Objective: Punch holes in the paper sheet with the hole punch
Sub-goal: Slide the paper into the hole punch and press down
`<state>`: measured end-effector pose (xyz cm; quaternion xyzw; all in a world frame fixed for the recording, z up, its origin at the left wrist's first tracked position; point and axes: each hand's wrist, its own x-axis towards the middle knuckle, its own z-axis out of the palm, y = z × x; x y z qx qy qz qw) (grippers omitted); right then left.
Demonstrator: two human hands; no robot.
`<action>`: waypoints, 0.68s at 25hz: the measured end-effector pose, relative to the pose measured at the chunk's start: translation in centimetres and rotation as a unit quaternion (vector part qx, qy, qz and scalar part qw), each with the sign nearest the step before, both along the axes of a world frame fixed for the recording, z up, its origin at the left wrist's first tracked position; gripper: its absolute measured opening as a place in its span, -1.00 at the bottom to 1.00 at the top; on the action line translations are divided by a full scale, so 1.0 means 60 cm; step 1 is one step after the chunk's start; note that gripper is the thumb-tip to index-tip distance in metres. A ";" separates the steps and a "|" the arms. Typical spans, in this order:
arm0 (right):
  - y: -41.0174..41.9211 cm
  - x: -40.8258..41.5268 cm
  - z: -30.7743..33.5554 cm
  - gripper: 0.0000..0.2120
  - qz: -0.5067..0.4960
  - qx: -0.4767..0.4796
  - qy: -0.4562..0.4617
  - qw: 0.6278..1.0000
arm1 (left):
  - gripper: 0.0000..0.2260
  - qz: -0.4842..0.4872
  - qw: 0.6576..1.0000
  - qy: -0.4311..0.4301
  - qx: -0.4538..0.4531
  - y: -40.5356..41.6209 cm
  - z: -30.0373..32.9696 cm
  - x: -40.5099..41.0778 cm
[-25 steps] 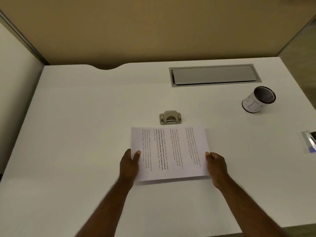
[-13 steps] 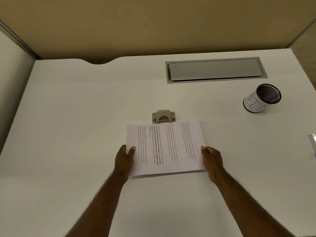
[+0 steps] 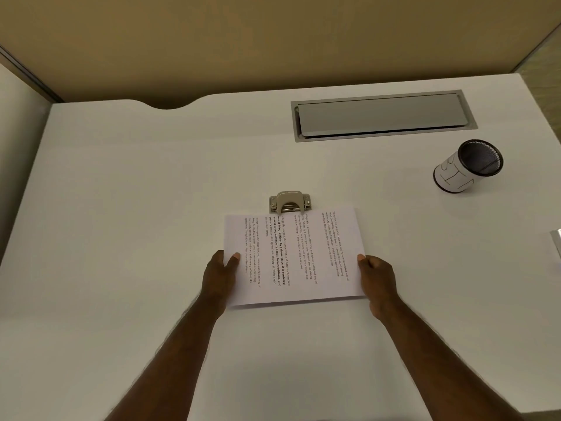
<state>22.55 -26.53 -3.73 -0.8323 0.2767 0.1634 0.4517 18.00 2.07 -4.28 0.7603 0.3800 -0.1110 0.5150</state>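
A printed paper sheet (image 3: 315, 253) lies turned sideways in the middle of the white desk (image 3: 136, 208), held just above it. My left hand (image 3: 220, 276) pinches its left edge with the thumb on top. My right hand (image 3: 376, 279) pinches the right edge the same way. A small beige metal hole punch (image 3: 289, 201) stands just beyond the sheet. The sheet's far edge meets the punch's front and covers its lower part; whether the paper sits inside the slot I cannot tell.
A grey cable-tray lid (image 3: 382, 117) is set into the desk at the back right. A mesh pen cup (image 3: 467, 167) wrapped in white paper stands at the right. A small silver object (image 3: 557, 241) shows at the right edge. A tan partition rises behind the desk.
Both hands have carried the sheet away from me toward the hole punch. A gap separated paper and punch a second ago; now the far edge overlaps the punch's front.
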 end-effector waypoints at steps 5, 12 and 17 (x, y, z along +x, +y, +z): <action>-0.002 0.009 0.002 -0.56 0.000 -0.004 -0.010 1.000 | -0.77 0.002 1.000 -0.001 -0.013 0.004 -0.001 0.012; -0.002 0.020 0.000 -0.56 0.012 -0.011 -0.013 1.000 | -0.76 0.014 1.000 0.004 -0.028 0.004 -0.005 0.017; -0.001 0.027 -0.004 -0.58 0.028 -0.033 -0.010 0.999 | -0.77 0.001 1.000 0.007 -0.015 0.003 -0.004 0.022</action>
